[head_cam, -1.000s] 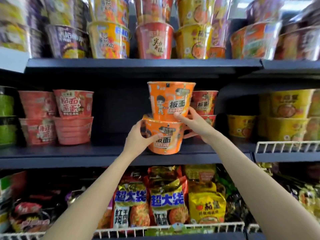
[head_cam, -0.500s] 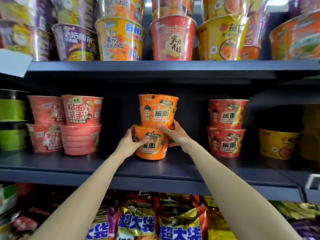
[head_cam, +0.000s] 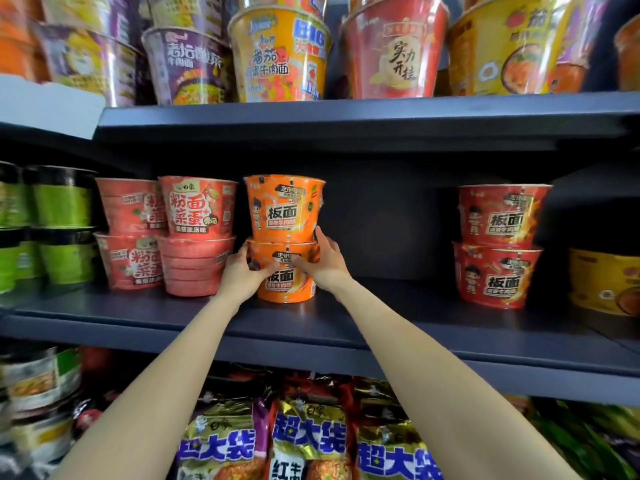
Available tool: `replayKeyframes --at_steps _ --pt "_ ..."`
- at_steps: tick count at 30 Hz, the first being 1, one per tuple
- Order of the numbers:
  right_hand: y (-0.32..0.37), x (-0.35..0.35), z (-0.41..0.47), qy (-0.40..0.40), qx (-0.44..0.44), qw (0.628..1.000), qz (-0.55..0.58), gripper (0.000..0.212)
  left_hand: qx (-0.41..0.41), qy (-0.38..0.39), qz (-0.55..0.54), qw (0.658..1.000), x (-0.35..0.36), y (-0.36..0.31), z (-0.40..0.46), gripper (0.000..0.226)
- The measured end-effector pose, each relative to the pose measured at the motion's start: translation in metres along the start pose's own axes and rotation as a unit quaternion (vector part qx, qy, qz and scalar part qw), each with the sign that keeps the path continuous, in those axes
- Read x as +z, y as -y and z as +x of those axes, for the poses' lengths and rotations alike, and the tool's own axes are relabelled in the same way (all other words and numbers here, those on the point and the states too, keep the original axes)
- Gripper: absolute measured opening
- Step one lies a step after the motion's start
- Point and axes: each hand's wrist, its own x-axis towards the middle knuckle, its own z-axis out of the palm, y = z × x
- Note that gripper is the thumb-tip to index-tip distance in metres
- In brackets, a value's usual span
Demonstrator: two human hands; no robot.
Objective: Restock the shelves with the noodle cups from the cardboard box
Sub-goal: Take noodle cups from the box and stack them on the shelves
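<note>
Foreground, below the middle shelf (head_cam: 311, 327): foil noodle packets (head_cam: 304, 441), lower edges cut off. On that shelf, centre: two orange noodle cups (head_cam: 285, 237) stacked, lower one standing on the board. Left hand (head_cam: 242, 271) and right hand (head_cam: 323, 263) clasp the lower cup from either side, fingers curled over its front, covering part of the label. Left of the stack, just beside: pink cups (head_cam: 187, 237). Right, well apart: red cups (head_cam: 498, 244). Behind the stack: dark, indistinct.
</note>
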Motion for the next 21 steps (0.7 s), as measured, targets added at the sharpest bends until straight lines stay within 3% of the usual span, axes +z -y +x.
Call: replayKeyframes --at_steps 4,8,12,15,18,21 --pt "0.004 -0.005 -0.014 0.018 0.02 1.0 0.002 0.098 -0.014 -0.048 0.116 0.992 0.003 -0.013 -0.022 0.079" --pt "0.01 -0.02 -0.083 -0.076 -0.093 0.987 -0.105 0.055 0.082 -0.073 0.105 0.988 0.001 -0.024 -0.092 0.064" --pt "-0.001 -0.021 -0.18 -0.134 -0.179 0.964 -0.142 0.033 0.21 -0.096 0.036 0.972 0.007 -0.013 -0.177 0.032" --pt "-0.024 -0.013 -0.255 -0.154 -0.195 0.957 -0.152 0.025 0.3 -0.095 0.025 0.949 0.014 0.008 -0.235 0.026" --pt "-0.058 0.006 -0.328 -0.143 -0.185 0.95 -0.209 0.026 0.397 -0.062 0.049 0.914 0.024 0.041 -0.29 0.019" --pt "-0.099 0.032 -0.401 -0.07 -0.142 0.95 -0.268 0.029 0.395 0.036 0.073 0.915 0.031 0.091 -0.347 0.018"
